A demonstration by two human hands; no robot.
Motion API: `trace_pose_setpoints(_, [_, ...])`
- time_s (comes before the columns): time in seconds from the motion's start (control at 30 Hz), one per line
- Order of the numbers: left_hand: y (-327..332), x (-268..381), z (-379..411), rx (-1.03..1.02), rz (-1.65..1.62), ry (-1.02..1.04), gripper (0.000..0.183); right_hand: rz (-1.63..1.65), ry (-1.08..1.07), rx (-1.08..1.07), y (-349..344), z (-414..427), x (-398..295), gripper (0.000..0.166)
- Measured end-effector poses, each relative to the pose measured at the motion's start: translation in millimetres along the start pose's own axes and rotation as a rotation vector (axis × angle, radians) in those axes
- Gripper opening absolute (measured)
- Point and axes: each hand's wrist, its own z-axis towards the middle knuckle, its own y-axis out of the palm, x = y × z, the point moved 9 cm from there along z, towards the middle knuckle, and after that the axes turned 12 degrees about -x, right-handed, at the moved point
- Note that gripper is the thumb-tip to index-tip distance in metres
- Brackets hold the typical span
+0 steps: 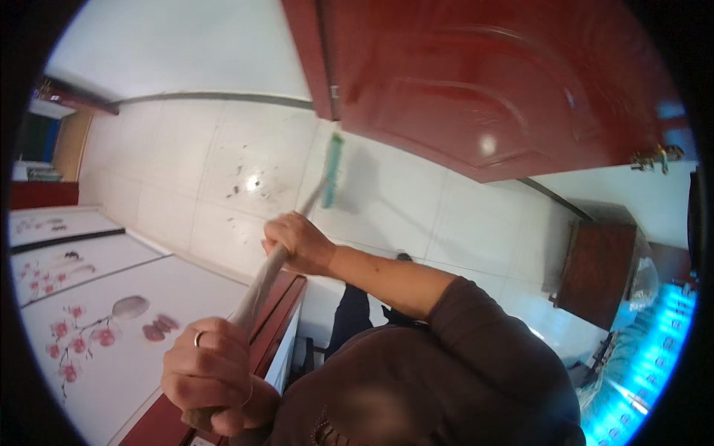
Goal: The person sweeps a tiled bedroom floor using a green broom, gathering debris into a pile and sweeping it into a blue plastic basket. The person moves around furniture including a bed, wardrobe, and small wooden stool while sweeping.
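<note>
Both my hands hold the long pale handle (266, 281) of a push broom or floor squeegee. My left hand (209, 371), with a ring on one finger, wraps around the top end of the handle at the lower left. Further down the shaft, my right hand (298, 241) grips it with the arm stretched forward. The narrow green head (333, 171) rests on the tiled floor by the foot of a door frame; some blur hides its exact make. Left of the head, dark bits of debris (239, 181) lie scattered on the pale tiles.
A red panelled door (474, 95) with a metal handle (658, 158) stands at the upper right. Flower-printed white panels (128, 334) line the left. A dark wooden cabinet (597, 270) and blue patterned fabric (647, 357) are at the right. A white wall (189, 50) borders the floor.
</note>
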Motion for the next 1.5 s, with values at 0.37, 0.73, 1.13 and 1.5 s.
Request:
trace_pose_setpoints(0.37, [240.1, -217.3, -45.6, -0.388, -0.577, -0.667, 0.017, -0.294, 0.787, -0.078, -189.8, -342.3, 126.6, 0.014])
trace_pose_setpoints(0.73, [154.3, -259.8, -67.3, 0.38, -0.057, -0.748, 0.035, -0.155, 0.561, -0.315, -119.4, -246.0, 244.0, 0.01])
trace_pose_setpoints(1.13, [123.2, -117.2, 19.3, 0.381, 0.011, -0.254, 0.034, 0.081, 0.211, -0.408, -101.5, -117.6, 114.2, 0.021])
trace_pose_setpoints(1.5, [20.1, -254.5, -58.8, 0.541, -0.141, -0.793, 0.027, -0.084, 0.625, -0.547, -51.2, -136.5, 229.7, 0.011])
